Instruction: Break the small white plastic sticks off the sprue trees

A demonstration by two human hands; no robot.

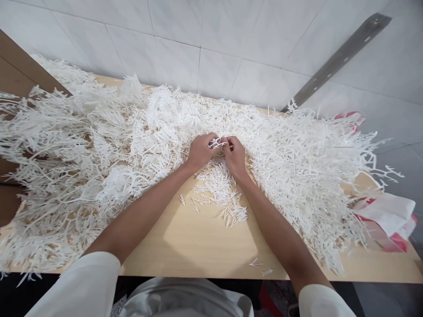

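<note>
Both of my hands meet at the middle of the table, over white plastic pieces. My left hand (202, 150) is closed around a small white branched plastic piece (215, 142), its tips showing past the fingers. Close beside it, my right hand (235, 153) pinches with thumb and forefinger at the right end of the same piece. Just below the hands lies a small heap of short white plastic sticks (220, 189). A large pile of white branched plastic pieces (132, 127) spreads to the left and behind, and another tangled pile (297, 163) stands on the right.
The pale wooden table (178, 246) runs along a tiled wall (224, 57). A metal strip (337, 61) leans at the back right. Brown cardboard (20, 61) stands at the far left, and a white and red plastic bag (386, 218) lies at the right end.
</note>
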